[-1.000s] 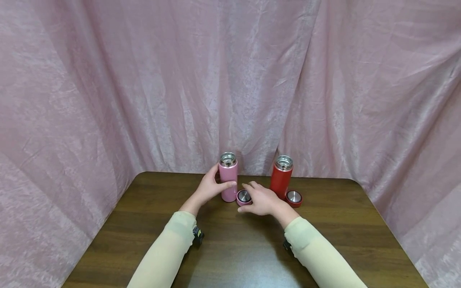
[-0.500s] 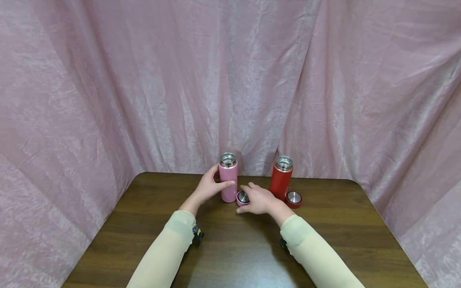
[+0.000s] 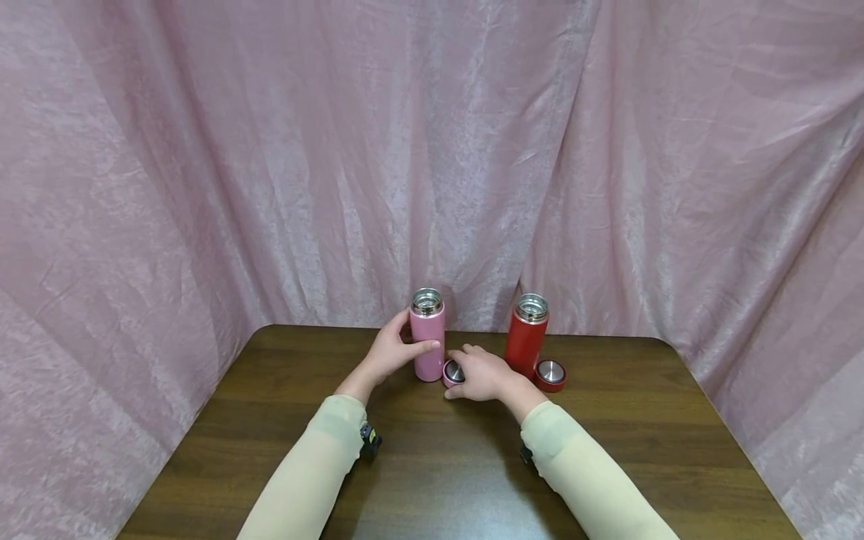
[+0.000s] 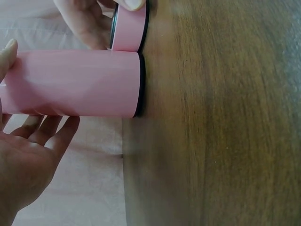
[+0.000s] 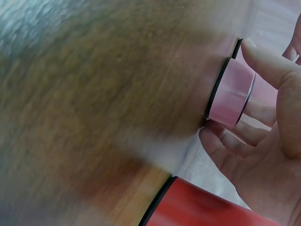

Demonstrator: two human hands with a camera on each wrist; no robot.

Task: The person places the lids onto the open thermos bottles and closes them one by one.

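Note:
An uncapped pink vacuum flask point(image 3: 428, 352) stands upright on the table, its steel mouth facing up. My left hand point(image 3: 391, 351) grips its side, the thumb point(image 4: 6, 57) across the front and the fingers behind. Right beside its base lies the pink flask lid point(image 3: 454, 373), its steel face up. My right hand point(image 3: 484, 375) holds this lid, thumb on one side and fingers on the other; in the right wrist view the lid point(image 5: 230, 92) sits between them. Part of the lid is hidden by the right hand in the head view.
An uncapped red vacuum flask point(image 3: 525, 341) stands to the right, just behind my right wrist. Its red lid point(image 3: 550, 375) lies steel face up against its base. The brown wooden table point(image 3: 432, 465) ends at a pink curtain point(image 3: 432, 150).
My right hand has moved slightly left and closed in around the pink lid. The left hand stays on the pink flask, nearly still.

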